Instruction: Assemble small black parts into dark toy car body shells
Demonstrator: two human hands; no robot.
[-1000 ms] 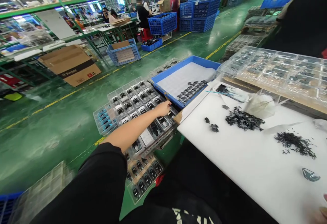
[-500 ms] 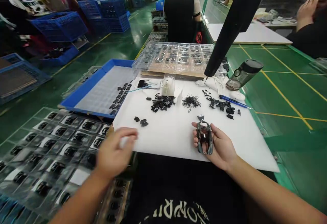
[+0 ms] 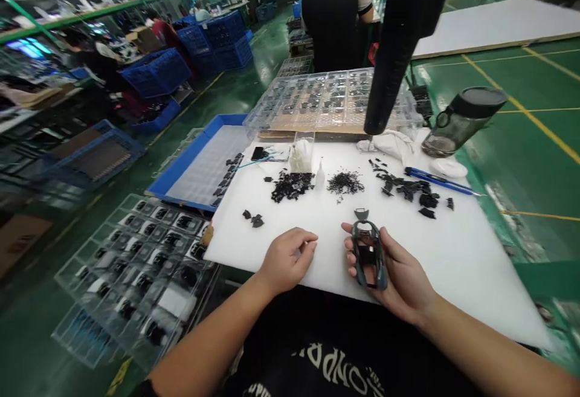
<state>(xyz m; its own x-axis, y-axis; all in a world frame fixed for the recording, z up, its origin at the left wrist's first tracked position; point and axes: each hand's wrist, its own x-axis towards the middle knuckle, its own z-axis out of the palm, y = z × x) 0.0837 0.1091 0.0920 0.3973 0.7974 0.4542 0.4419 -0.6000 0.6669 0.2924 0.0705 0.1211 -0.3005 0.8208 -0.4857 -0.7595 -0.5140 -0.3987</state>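
"What is in the hands?"

"The right hand [image 3: 399, 279] is curled around a miniature car body [image 3: 368, 257], dark and hollow. It cups the body from beneath, with the fingers along one side, so the open middle faces up, probably to keep it steady and in plain view. The left hand [image 3: 287, 262] sits just beside it, loosely closed, above a white plastic board [image 3: 480, 270]."

"What lies around them?"

"A small dark piece [image 3: 361, 214] sits on the board just ahead of the car body. Beyond it are heaps of black fragments [image 3: 287, 187], likely spread there to stay within easy reach. A clear compartment tray [image 3: 145, 270] of dark parts lies left of the board, with a blue-rimmed tray [image 3: 179, 170] farther off."

"Is anything hard to make out?"

"Yes. The left fingers could be pinching something tiny; I cannot tell. A black upright post [image 3: 389, 64] blocks part of a clear tray [image 3: 317, 104] behind the board, and the fragments are too small to identify."
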